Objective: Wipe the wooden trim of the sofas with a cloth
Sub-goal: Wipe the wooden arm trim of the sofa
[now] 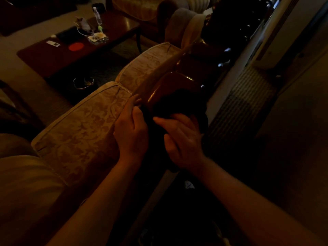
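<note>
Bunching against the glossy brown wooden trim [170, 86] of the pale patterned sofa [85, 125], the dark cloth [177, 105] lay gripped between the left hand [132, 132] and right hand [182, 144].

The room around me is dim, lit warm and amber, with deep shadow to my right and below. Ahead on my left stands a dark wooden coffee table [115, 31], its polished top catching a pale streak of light. On it I see a red round coaster [76, 46], a clear plastic bottle [97, 15], a small white device [53, 43] and some clutter I cannot make out. A metal bowl [83, 83] sits on the dark patterned carpet [110, 68] under the table's near edge. Beyond the table stands an armchair [150, 9] in pale fabric. To my right runs a ribbed grille [245, 96] — a pale wall [291, 22] rises behind it.
</note>
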